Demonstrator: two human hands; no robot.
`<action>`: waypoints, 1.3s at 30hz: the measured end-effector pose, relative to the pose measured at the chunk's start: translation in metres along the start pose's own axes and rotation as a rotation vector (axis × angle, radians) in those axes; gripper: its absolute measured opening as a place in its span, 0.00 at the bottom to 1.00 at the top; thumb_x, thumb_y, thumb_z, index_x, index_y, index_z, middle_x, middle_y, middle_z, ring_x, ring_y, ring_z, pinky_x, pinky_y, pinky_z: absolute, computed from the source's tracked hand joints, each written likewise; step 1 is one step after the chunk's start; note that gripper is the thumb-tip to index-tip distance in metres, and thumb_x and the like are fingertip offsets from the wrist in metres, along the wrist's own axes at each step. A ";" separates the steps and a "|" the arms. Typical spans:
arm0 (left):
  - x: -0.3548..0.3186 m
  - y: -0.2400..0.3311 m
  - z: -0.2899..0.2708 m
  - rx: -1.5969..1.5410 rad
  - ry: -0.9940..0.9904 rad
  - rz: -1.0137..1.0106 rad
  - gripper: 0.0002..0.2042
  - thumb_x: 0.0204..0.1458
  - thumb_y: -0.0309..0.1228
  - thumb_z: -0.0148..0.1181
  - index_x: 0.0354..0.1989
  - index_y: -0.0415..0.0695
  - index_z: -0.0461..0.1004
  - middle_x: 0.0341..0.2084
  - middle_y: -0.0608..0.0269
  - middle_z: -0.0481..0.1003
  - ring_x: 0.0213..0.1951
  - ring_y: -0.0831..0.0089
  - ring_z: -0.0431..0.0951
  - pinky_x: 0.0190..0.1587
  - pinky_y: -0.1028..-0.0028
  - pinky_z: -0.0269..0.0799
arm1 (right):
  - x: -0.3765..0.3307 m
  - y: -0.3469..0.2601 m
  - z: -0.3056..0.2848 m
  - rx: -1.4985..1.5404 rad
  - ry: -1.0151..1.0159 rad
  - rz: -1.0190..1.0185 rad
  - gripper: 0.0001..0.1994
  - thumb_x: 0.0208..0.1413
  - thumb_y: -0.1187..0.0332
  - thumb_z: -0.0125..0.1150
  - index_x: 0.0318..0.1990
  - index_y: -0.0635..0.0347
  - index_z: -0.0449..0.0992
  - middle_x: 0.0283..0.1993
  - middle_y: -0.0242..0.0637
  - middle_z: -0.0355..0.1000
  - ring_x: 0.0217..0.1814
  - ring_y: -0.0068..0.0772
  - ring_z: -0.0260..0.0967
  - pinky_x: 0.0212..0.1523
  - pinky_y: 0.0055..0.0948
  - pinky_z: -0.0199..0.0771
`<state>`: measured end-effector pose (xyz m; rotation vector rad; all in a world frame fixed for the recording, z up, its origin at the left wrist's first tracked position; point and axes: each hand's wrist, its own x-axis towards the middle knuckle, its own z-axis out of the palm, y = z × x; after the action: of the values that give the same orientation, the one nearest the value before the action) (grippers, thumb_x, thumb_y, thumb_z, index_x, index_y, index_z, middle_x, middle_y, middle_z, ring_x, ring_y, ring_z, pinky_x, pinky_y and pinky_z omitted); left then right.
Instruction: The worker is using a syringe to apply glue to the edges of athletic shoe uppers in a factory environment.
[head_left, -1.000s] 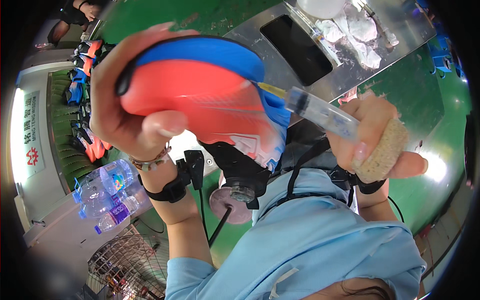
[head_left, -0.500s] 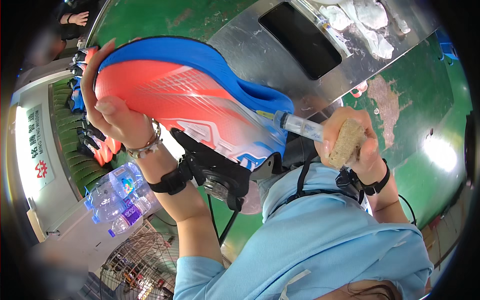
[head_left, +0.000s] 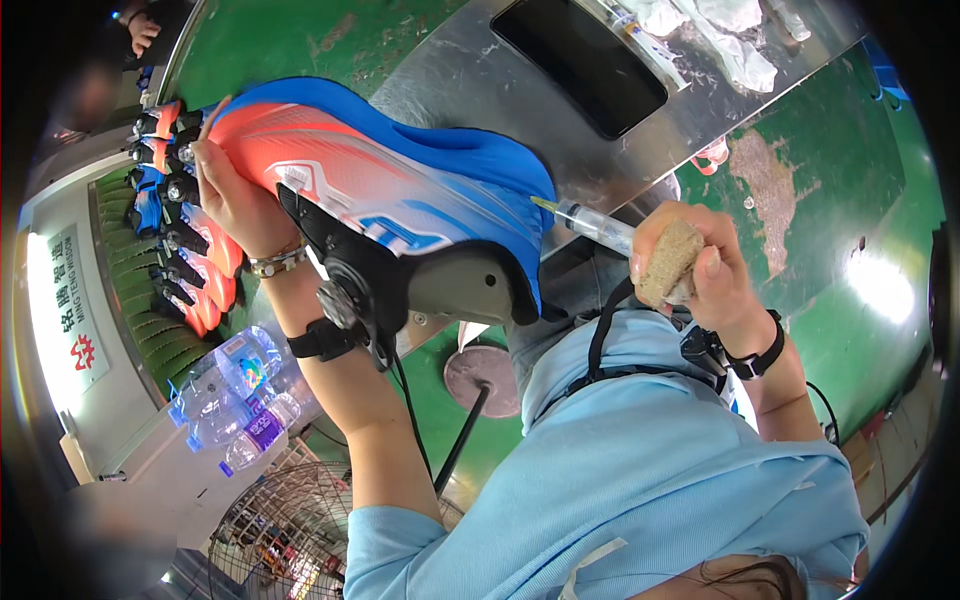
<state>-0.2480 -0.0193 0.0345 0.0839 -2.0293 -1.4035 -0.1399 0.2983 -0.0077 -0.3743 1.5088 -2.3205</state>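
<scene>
A sports shoe with an orange, white and blue upper and a blue sole is tilted on its side before me. My left hand grips its toe end, the fingers partly hidden behind it. In my right hand is a syringe with a yellowish tip, close to the shoe's blue heel edge; whether it touches is hard to tell. The same hand also holds a rough tan block between its fingers. A black strapped device is on my left wrist and covers part of the shoe.
Behind the shoe, a metal-topped table carries a black phone and crumpled white tissues. Several shoes stand on a green conveyor at left. Plastic bottles and a wire-caged fan are at lower left.
The shoe has turned in my left hand, showing more of its grey inner opening, and its heel has shifted left. My right hand with the syringe has moved slightly left.
</scene>
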 end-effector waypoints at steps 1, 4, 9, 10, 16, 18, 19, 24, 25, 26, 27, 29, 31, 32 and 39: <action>0.001 -0.012 -0.005 -0.012 -0.007 -0.003 0.21 0.57 0.43 0.43 0.41 0.35 0.72 0.22 0.72 0.68 0.26 0.84 0.65 0.31 0.82 0.63 | 0.000 -0.001 0.000 -0.008 0.012 0.000 0.24 0.55 0.49 0.46 0.32 0.67 0.70 0.19 0.32 0.65 0.15 0.15 0.58 0.15 0.15 0.56; 0.001 -0.034 -0.024 0.034 0.062 -0.243 0.18 0.55 0.41 0.50 0.37 0.35 0.73 0.26 0.68 0.72 0.29 0.83 0.68 0.35 0.83 0.65 | 0.003 0.000 0.007 -0.028 0.025 -0.026 0.21 0.56 0.53 0.46 0.33 0.67 0.70 0.21 0.32 0.66 0.15 0.14 0.57 0.15 0.15 0.55; -0.025 -0.076 -0.069 -0.330 -0.034 -0.490 0.18 0.54 0.41 0.51 0.37 0.36 0.73 0.26 0.66 0.74 0.28 0.82 0.72 0.27 0.82 0.68 | 0.018 0.006 0.028 0.076 0.122 0.014 0.15 0.57 0.60 0.46 0.33 0.65 0.70 0.21 0.30 0.65 0.17 0.12 0.56 0.16 0.14 0.54; -0.034 -0.069 -0.069 -0.183 0.032 -0.541 0.17 0.54 0.42 0.51 0.36 0.37 0.73 0.24 0.67 0.73 0.26 0.83 0.71 0.25 0.83 0.67 | 0.021 0.008 0.029 0.092 0.110 0.011 0.14 0.58 0.61 0.47 0.32 0.65 0.69 0.21 0.29 0.64 0.17 0.12 0.56 0.16 0.14 0.53; -0.101 -0.023 -0.105 -0.053 0.114 -0.800 0.14 0.55 0.41 0.50 0.35 0.41 0.71 0.25 0.67 0.72 0.23 0.84 0.71 0.22 0.84 0.66 | 0.033 0.011 0.039 0.148 0.191 0.034 0.14 0.58 0.59 0.47 0.31 0.63 0.70 0.21 0.29 0.64 0.17 0.12 0.55 0.16 0.14 0.53; -0.127 0.000 -0.109 -0.063 0.116 -0.858 0.14 0.55 0.40 0.49 0.35 0.41 0.70 0.26 0.66 0.73 0.24 0.84 0.71 0.22 0.83 0.66 | 0.035 0.008 0.039 0.117 0.193 0.059 0.15 0.58 0.58 0.47 0.30 0.63 0.70 0.20 0.29 0.63 0.16 0.13 0.55 0.16 0.14 0.53; -0.140 0.009 -0.112 -0.078 0.066 -0.921 0.13 0.56 0.39 0.48 0.36 0.40 0.70 0.27 0.66 0.73 0.24 0.83 0.72 0.22 0.83 0.66 | 0.035 0.007 0.039 0.091 0.206 0.075 0.16 0.58 0.58 0.46 0.30 0.63 0.70 0.19 0.28 0.63 0.16 0.13 0.55 0.16 0.14 0.53; -0.192 0.038 -0.116 -0.218 -0.082 -1.136 0.12 0.59 0.34 0.42 0.40 0.38 0.67 0.32 0.63 0.73 0.29 0.78 0.75 0.26 0.82 0.71 | 0.036 0.013 0.043 0.125 0.257 0.101 0.19 0.59 0.56 0.44 0.29 0.63 0.70 0.17 0.28 0.61 0.14 0.14 0.54 0.15 0.15 0.51; -0.199 0.039 -0.117 -0.323 -0.164 -1.164 0.13 0.58 0.31 0.44 0.46 0.36 0.65 0.36 0.61 0.73 0.34 0.77 0.75 0.32 0.81 0.72 | 0.034 0.014 0.044 0.143 0.263 0.089 0.19 0.59 0.55 0.43 0.28 0.63 0.70 0.17 0.28 0.60 0.14 0.14 0.54 0.15 0.16 0.51; -0.208 0.041 -0.115 -0.397 -0.202 -1.144 0.14 0.56 0.29 0.46 0.49 0.35 0.62 0.38 0.60 0.72 0.37 0.76 0.74 0.35 0.79 0.72 | 0.032 0.014 0.044 0.139 0.257 0.094 0.19 0.59 0.55 0.43 0.28 0.63 0.70 0.17 0.28 0.60 0.14 0.14 0.54 0.15 0.16 0.51; -0.219 0.042 -0.107 -0.472 -0.243 -1.122 0.17 0.55 0.27 0.48 0.52 0.34 0.60 0.41 0.59 0.71 0.40 0.75 0.74 0.39 0.78 0.71 | 0.029 0.015 0.044 0.151 0.254 0.091 0.19 0.60 0.56 0.43 0.28 0.63 0.69 0.17 0.28 0.60 0.14 0.15 0.54 0.14 0.16 0.50; -0.229 0.044 -0.094 -0.607 -0.314 -1.139 0.25 0.47 0.26 0.58 0.53 0.32 0.58 0.44 0.57 0.69 0.45 0.71 0.71 0.49 0.70 0.67 | 0.025 0.014 0.047 0.158 0.249 0.089 0.19 0.60 0.56 0.42 0.28 0.63 0.69 0.17 0.28 0.60 0.14 0.15 0.54 0.14 0.16 0.49; -0.234 0.045 -0.082 -0.709 -0.352 -1.166 0.25 0.44 0.28 0.61 0.50 0.32 0.61 0.43 0.55 0.70 0.43 0.70 0.73 0.47 0.71 0.68 | 0.020 0.010 0.049 0.157 0.270 0.114 0.19 0.60 0.55 0.41 0.28 0.63 0.69 0.17 0.28 0.59 0.14 0.14 0.52 0.14 0.16 0.48; -0.235 0.044 -0.078 -0.719 -0.352 -1.167 0.25 0.44 0.28 0.61 0.50 0.32 0.61 0.43 0.55 0.70 0.43 0.70 0.73 0.47 0.71 0.68 | 0.018 0.007 0.050 0.148 0.271 0.115 0.19 0.60 0.55 0.41 0.28 0.63 0.69 0.17 0.28 0.59 0.14 0.14 0.52 0.14 0.16 0.48; -0.238 0.048 -0.052 -0.913 -0.355 -1.129 0.26 0.41 0.33 0.62 0.47 0.32 0.63 0.39 0.54 0.72 0.40 0.70 0.75 0.45 0.71 0.70 | 0.003 -0.021 0.053 0.134 0.166 0.180 0.20 0.61 0.55 0.39 0.30 0.63 0.69 0.19 0.29 0.63 0.14 0.12 0.50 0.14 0.15 0.47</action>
<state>-0.0197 0.0552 -0.0273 0.6875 -1.3301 -3.0898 -0.1250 0.2612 0.0327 -0.0104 1.3854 -2.3388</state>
